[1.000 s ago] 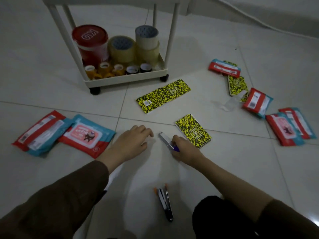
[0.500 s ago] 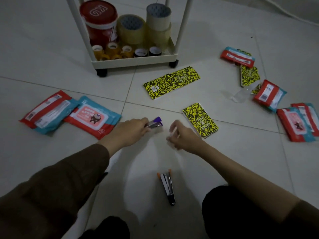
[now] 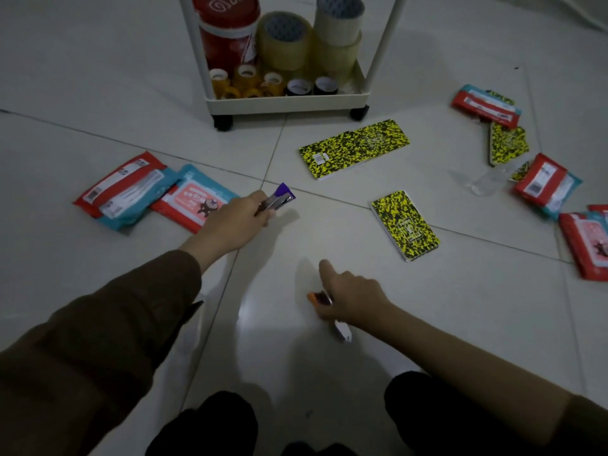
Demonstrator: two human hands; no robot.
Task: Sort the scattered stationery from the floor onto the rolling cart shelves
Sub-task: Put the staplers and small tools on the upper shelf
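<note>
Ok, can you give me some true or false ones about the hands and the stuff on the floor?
1. The left hand holds a purple stapler. True.
2. The right hand is flat on the floor with nothing under it. False: its fingers curl round the orange-tipped staplers on the floor.
3. The long yellow-and-black notebook lies on the floor in front of the cart. True.
4. The cart's bottom shelf has only notebooks in it. False: it holds tape rolls and a red tub.
5. Two red-and-blue packets lie to the left of the left hand. True.
</note>
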